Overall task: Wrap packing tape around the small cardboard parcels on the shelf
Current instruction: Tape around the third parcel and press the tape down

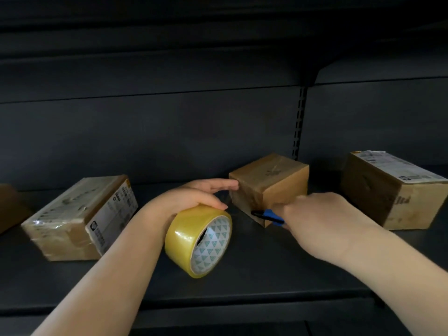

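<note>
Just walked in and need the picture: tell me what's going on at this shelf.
A person is taping parcels on a dark shelf. The left hand holds a yellow tape roll, fingers reaching to the small middle box. The right hand holds a blue-handled tool at that box's lower corner. Two labelled parcels sit either side.

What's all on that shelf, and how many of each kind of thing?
Cardboard parcels: 4 (labelled one at left, small plain one in the middle, labelled one at right, one cut off by the left edge)
Tape rolls: 1 (yellow, under the left hand)
Blue-handled tools: 1, in the right hand
Total: 6
</note>
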Demonstrator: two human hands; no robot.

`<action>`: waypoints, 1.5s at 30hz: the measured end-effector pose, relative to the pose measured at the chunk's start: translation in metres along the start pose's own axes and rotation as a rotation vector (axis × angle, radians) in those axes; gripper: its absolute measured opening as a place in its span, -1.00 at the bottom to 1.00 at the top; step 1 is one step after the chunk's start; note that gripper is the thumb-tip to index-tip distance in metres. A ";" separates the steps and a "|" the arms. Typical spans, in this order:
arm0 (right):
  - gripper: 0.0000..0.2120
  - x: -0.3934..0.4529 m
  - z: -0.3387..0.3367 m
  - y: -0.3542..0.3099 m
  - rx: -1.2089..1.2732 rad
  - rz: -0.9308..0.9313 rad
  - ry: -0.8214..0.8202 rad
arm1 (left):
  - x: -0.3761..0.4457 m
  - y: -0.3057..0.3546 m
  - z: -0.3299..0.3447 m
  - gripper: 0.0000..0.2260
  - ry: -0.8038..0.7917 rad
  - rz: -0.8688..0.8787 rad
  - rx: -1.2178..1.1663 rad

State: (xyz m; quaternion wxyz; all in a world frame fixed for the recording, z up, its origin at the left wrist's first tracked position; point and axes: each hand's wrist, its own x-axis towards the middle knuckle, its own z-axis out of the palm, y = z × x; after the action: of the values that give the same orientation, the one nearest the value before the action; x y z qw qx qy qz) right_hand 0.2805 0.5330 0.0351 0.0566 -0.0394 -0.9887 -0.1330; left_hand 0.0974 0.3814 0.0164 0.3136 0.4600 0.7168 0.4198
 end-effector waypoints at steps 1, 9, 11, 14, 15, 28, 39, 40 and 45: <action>-0.77 -0.002 0.000 0.000 0.010 -0.008 -0.021 | 0.000 0.000 0.000 -0.45 -0.003 0.005 0.004; -0.92 -0.026 -0.008 0.038 0.804 0.144 0.015 | 0.002 0.000 0.000 -0.46 -0.021 0.010 0.015; -0.81 -0.022 -0.007 0.027 0.707 0.124 0.014 | 0.002 0.001 0.000 -0.45 -0.022 0.010 0.017; -0.61 -0.004 -0.004 0.001 0.323 0.063 0.114 | 0.002 -0.001 0.000 -0.47 -0.030 0.011 0.001; -0.60 0.001 -0.003 -0.004 0.242 0.049 0.146 | 0.002 -0.001 0.000 -0.48 -0.031 0.011 -0.002; -0.83 -0.038 -0.015 0.031 0.767 0.161 0.025 | 0.000 0.000 0.001 -0.47 -0.013 0.008 -0.009; -0.77 -0.019 0.056 0.077 0.438 0.612 -0.084 | -0.003 0.000 0.002 -0.45 -0.016 -0.008 -0.004; -0.68 -0.014 0.050 0.072 0.422 0.593 0.030 | -0.003 0.000 0.002 -0.45 -0.016 -0.011 -0.007; -0.48 0.037 0.014 0.015 0.694 0.183 0.423 | -0.003 0.007 0.004 -0.45 -0.060 -0.026 -0.031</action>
State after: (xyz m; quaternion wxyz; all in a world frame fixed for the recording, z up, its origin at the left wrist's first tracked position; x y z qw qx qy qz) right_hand 0.2437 0.5535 0.0303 0.2798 -0.0776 -0.9339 0.2086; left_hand 0.1048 0.3819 0.0208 0.3474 0.4580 0.7065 0.4127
